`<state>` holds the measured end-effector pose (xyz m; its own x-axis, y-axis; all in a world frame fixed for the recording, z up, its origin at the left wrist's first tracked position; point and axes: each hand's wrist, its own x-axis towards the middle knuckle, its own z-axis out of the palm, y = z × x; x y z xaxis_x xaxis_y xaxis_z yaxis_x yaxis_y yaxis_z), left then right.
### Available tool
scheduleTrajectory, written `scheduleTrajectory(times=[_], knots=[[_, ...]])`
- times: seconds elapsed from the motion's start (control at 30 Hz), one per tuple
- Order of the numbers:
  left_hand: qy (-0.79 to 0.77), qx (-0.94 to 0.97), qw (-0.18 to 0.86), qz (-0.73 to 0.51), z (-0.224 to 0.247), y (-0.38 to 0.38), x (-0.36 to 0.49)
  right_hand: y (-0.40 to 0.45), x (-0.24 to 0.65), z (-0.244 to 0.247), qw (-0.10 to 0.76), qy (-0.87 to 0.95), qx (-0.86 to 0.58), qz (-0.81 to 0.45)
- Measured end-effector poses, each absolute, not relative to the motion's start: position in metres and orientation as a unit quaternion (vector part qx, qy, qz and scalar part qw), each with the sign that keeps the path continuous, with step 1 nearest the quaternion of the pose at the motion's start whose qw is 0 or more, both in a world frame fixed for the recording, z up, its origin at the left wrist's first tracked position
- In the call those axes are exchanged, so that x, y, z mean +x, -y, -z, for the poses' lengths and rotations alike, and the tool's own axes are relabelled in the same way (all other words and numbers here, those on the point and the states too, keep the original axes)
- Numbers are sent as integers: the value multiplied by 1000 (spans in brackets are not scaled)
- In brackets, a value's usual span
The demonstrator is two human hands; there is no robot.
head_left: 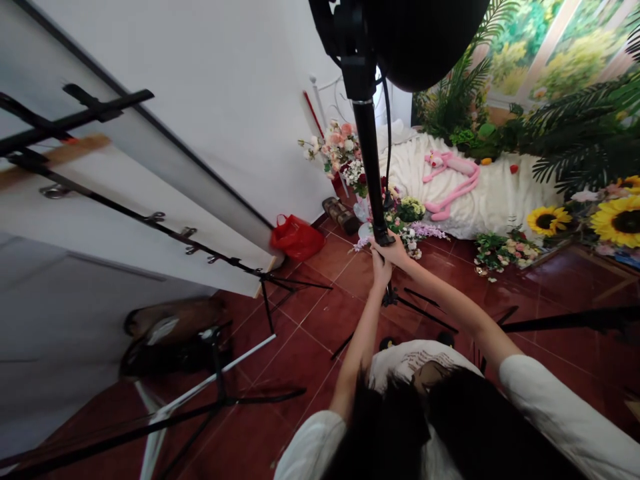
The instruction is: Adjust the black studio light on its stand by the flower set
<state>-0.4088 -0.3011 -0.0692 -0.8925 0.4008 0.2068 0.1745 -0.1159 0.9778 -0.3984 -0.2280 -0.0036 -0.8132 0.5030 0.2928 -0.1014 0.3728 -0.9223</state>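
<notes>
In front of me stands a black light stand [371, 160] with a large dark lamp head [425, 40] at its top and a cable hanging along the pole. My left hand [381, 268] is wrapped round the pole, just below a collar. Slightly higher and to the right, my right hand [394, 251] grips the stand at that collar. Both hands are closed and close together. The stand's spread legs [425, 313] show on the floor below my hands. The hidden sides of the fingers cannot be seen.
A red bag [297, 238] lies by the wall. Another tripod [270, 300] and a white-legged stand [220, 373] are on the left. Ahead are artificial flowers [343, 147], a pink plush toy [457, 170] on white cloth [520, 193], and sunflowers [549, 220] at right.
</notes>
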Motion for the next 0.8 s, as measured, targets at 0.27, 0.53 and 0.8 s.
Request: scheduleTrajectory(times=[0.27, 0.53, 0.8], knots=[[-651, 250, 54, -715, 53, 307, -413, 239, -405, -25, 302, 753, -149, -566], [-650, 270, -26, -710, 17, 293, -429, 225, -418, -71, 311, 744, -85, -586], [-610, 240, -22, -754, 2, 271, -440, 219, -411, -110, 271, 789, -25, -551]])
